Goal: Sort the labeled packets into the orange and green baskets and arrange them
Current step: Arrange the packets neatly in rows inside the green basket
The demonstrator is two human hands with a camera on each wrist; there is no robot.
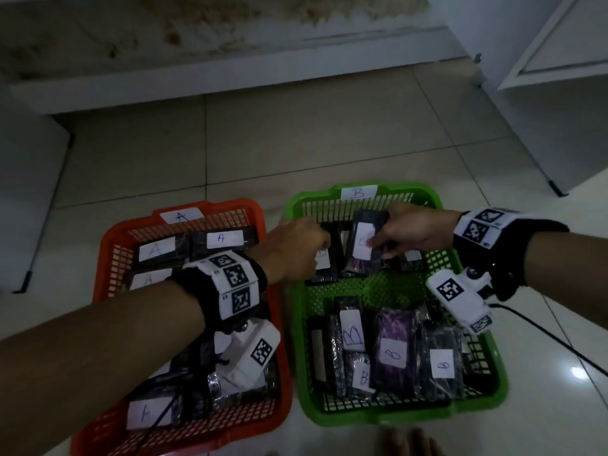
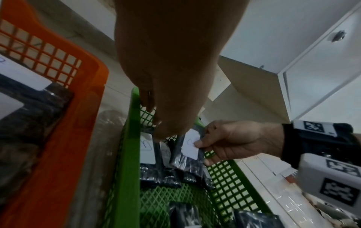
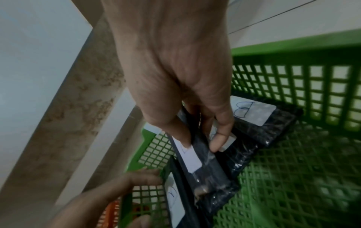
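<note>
Right of centre in the head view, the right hand (image 1: 413,230) pinches a B packet (image 1: 363,243) in the green basket (image 1: 297,291), long axis toward the far rim, while the left hand (image 1: 297,250), fingers hidden, sits just beside it.

Tiled floor (image 1: 296,143); orange basket (image 1: 108,245), green basket (image 1: 487,366) side-by-side

Handwritten letters A and B on white paper labels.
Orange basket (image 1: 108,245) tag and its packets (image 1: 224,239) read A; green basket (image 1: 297,307) tag, and the packets (image 1: 391,353) nearer than the gripped one, read B.
</note>
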